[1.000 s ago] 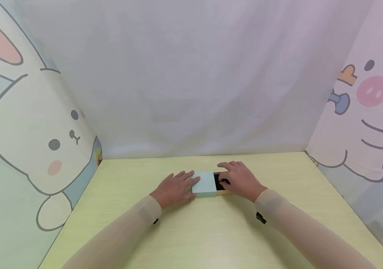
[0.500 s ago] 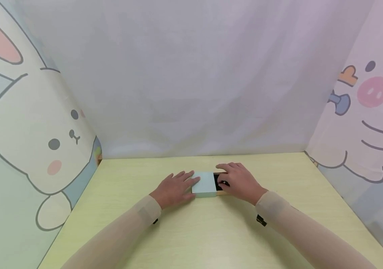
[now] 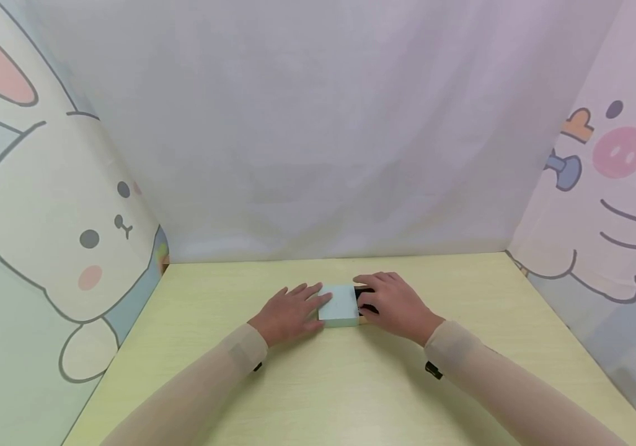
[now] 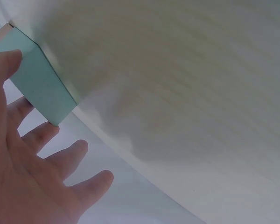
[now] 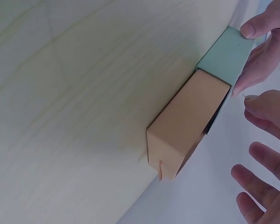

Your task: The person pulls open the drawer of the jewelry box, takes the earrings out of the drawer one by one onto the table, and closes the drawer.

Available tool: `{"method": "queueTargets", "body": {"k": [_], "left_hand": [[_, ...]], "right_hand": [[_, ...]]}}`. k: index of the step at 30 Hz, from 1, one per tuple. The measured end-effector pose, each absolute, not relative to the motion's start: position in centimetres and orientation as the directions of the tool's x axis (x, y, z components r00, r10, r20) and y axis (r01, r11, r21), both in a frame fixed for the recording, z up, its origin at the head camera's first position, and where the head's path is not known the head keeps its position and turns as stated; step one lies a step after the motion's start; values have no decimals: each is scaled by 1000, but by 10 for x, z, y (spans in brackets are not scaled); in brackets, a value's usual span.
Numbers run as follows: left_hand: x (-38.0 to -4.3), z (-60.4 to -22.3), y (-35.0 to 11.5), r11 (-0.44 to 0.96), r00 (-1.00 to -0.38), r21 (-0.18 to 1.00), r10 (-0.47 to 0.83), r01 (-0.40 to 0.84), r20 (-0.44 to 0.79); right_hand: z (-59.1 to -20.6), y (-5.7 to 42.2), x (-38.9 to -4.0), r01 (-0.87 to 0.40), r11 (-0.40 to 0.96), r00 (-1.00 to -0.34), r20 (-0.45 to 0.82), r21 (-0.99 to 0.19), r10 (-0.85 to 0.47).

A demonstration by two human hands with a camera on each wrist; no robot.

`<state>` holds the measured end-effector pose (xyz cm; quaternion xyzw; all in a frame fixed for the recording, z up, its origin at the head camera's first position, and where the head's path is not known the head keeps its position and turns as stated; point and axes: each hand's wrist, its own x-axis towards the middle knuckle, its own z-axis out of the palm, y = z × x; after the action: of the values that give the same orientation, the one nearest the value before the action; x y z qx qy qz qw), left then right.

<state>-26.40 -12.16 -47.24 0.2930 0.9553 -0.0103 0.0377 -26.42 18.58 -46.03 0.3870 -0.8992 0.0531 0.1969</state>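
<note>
A small drawer box lies on the table, with a mint-green sleeve (image 3: 341, 305) and a peach drawer (image 5: 189, 109) pulled part way out to the right. The drawer's lining (image 3: 361, 292) is black, and a short cord loop (image 5: 160, 171) hangs at its end. My left hand (image 3: 291, 314) rests on the sleeve's left end with fingers spread, thumb against its near side. Over the drawer's opening is my right hand (image 3: 398, 306). Its thumb and index finger pinch a tiny thin wire-like piece (image 5: 244, 96), whose tip pokes out; the other fingers are loosely bent.
The pale wood table (image 3: 318, 396) carries the box near its back edge. A plain grey-white curtain (image 3: 323, 136) hangs behind. Cartoon-printed cloth panels, a rabbit (image 3: 56, 235) at left and a pig-nosed figure (image 3: 602, 204) at right, close the sides.
My right hand has shifted slightly left along the drawer, closer to the sleeve. Small white specks, one star-like, showed at its fingertips half a second ago. My left hand and the sleeve stayed put.
</note>
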Motion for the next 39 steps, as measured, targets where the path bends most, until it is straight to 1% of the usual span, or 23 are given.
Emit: {"method": "queueTargets", "body": {"k": [6, 11, 14, 22, 32, 39], "left_hand": [[-265, -474, -123, 817, -816, -11, 575, 577, -62], [-265, -474, -123, 813, -813, -16, 580, 582, -48], [-265, -475, -123, 814, -813, -13, 580, 581, -46], [-264, -474, -123, 810, -811, -23, 584, 585, -38], [-264, -473, -123, 813, -812, -6, 581, 582, -44], [-264, -473, -122, 815, -814, -5, 579, 580, -53]], "right_hand": [[-458, 182, -259, -734, 677, -604, 401, 55, -688], [-457, 179, -255, -755, 648, -554, 434, 99, -711], [-457, 177, -253, -760, 639, -538, 437, 117, -721], [-458, 176, -249, -770, 628, -535, 424, 111, -730], [-464, 177, -242, -791, 599, -489, 461, 123, -741], [-466, 175, -237, -783, 606, -500, 438, 141, -747]]}}
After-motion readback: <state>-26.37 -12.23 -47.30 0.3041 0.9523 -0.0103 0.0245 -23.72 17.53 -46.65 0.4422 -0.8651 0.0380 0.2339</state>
